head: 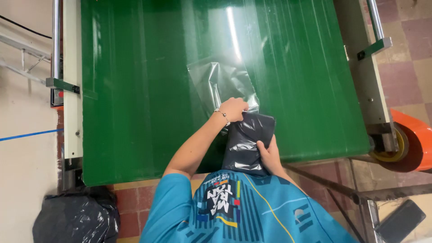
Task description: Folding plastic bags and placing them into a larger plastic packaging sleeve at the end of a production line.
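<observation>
Gripping the dark folded package (248,144) with my right hand (269,155), I pinch the clear plastic bag's (222,81) mouth with my left hand (231,109) on the green belt (135,90).

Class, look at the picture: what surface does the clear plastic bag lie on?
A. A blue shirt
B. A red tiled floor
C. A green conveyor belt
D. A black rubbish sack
C: the clear plastic bag lies flat on the green conveyor belt, just beyond the left hand.
</observation>
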